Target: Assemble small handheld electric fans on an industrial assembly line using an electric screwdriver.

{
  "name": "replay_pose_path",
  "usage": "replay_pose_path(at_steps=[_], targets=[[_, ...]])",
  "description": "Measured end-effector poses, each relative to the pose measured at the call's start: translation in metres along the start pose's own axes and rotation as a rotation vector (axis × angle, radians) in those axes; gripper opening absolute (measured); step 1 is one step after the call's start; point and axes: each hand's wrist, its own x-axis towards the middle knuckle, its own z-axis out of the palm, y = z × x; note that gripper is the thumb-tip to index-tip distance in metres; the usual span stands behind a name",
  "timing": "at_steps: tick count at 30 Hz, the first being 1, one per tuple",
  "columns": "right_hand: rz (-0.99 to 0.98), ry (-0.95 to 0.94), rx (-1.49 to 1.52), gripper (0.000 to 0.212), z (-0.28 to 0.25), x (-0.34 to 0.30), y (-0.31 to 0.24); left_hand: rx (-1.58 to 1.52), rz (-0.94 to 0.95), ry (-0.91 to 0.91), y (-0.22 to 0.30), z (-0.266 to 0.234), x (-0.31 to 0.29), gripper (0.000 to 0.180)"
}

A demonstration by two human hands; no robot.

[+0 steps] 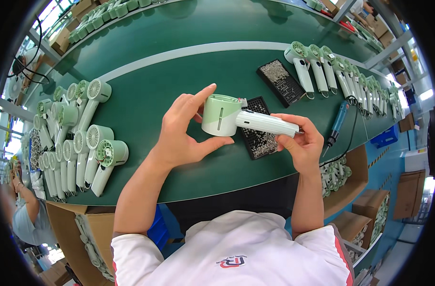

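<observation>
A green and white handheld fan (221,117) is held between both hands over the bench, its round head at left and its ribbed white handle pointing right. My left hand (181,131) curves round the head, thumb below and fingers above and behind it. The end of the handle sits between the thumb and fingers of my right hand (301,140). Under the handle lies a black tray of small screws (261,143), partly hidden by the fan. A second black screw tray (280,82) rests farther back on the right.
Many similar fans (81,143) stand grouped at the left, and a row of fans (317,71) lines the right. A blue electric screwdriver (339,121) with a black cord lies at right on the green bench (189,71). Cardboard boxes (356,171) of parts flank me below; another person sits far left.
</observation>
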Motion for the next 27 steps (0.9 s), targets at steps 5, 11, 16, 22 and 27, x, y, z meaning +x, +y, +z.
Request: replay_pose_path(at_steps=[5,11,16,22,27], targets=[[0.049,0.019,-0.104,0.039,0.007,0.0,-0.002,0.018,-0.027,0.014,0.003,-0.009,-0.006,0.091],[0.033,-0.006,-0.273,0.045,0.001,-0.017,-0.015,-0.091,0.075,0.049,-0.006,0.005,-0.006,0.091],[0.014,-0.076,-0.388,0.049,0.002,-0.013,-0.007,-0.069,0.037,0.026,-0.009,-0.008,-0.012,0.092],[-0.029,-0.04,-0.411,0.046,0.009,-0.01,-0.004,-0.087,0.015,0.027,-0.014,-0.008,-0.012,0.093],[-0.081,-0.02,-0.439,0.046,0.014,-0.009,-0.002,-0.093,0.017,0.076,-0.018,-0.002,-0.012,0.094]])
